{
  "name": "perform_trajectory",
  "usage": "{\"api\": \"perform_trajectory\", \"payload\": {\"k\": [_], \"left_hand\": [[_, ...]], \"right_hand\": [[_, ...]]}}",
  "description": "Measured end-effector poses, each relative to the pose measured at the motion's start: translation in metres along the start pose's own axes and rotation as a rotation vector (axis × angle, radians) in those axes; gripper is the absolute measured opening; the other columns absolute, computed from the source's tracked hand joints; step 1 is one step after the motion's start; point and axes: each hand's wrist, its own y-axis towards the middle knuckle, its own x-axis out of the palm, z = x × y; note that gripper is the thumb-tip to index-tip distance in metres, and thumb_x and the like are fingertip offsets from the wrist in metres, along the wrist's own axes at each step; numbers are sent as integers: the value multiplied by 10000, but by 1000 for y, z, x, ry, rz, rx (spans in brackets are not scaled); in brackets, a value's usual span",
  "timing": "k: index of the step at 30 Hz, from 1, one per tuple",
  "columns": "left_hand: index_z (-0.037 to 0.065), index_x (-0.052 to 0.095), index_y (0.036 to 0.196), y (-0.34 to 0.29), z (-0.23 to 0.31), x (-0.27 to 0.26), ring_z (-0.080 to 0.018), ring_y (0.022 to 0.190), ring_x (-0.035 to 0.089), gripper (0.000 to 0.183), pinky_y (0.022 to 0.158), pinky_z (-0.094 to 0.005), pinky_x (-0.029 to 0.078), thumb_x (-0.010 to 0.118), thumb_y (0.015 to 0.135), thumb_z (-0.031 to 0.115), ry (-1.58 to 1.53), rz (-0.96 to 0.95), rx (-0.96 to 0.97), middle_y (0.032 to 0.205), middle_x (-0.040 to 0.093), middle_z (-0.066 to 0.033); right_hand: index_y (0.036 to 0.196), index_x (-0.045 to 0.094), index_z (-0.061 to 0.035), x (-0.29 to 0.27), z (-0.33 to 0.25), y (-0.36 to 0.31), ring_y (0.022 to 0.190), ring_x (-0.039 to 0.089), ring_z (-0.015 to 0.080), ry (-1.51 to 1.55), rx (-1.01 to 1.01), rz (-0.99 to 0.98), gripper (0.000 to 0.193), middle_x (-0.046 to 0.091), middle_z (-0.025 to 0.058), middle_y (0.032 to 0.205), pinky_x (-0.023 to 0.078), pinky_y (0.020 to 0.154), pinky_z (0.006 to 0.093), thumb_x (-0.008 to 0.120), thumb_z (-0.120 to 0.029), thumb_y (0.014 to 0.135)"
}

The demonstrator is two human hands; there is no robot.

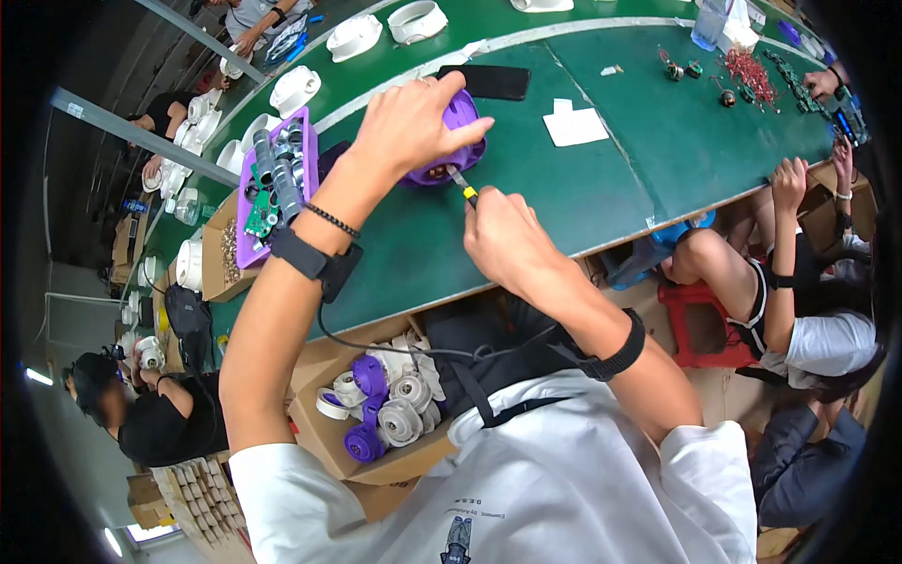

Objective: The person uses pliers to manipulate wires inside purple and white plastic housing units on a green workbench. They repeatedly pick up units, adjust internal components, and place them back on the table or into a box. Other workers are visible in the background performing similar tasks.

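Purple housing [462,141] pinned to table [601,188] under left hand [409,122] for steadiness | right hand [503,240] pinched screwdriver [462,185], tip angled beneath.

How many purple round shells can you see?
3: one under the left hand on the green table, the purple shell; two in the cardboard box below. More may hide there.
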Motion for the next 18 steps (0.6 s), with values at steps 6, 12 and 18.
{"api": "perform_trajectory", "payload": {"k": [6,12,18], "left_hand": [[107,648,1042,5,-12,5,-386,816,670,565,706,-469,545,668,786,611,-70,38,47,854,692,-165],[95,631,1038,-6,-7,1,-365,845,670,583,707,-460,540,650,792,623,-67,41,98,884,693,-153],[102,623,1062,-10,-3,5,-368,877,665,585,712,-463,544,638,802,625,6,81,76,953,700,-139]], "right_hand": [[764,521,-3,10,5,1,570,570,177,1109,412,-391,342,535,77,617,456,491,348,508,-253,998],[912,641,103,13,-8,-15,902,598,549,192,74,16,295,613,394,920,503,757,572,518,-163,940],[851,546,11,19,-3,-11,595,588,299,646,242,-138,284,597,161,722,471,530,412,503,-234,987]]}}
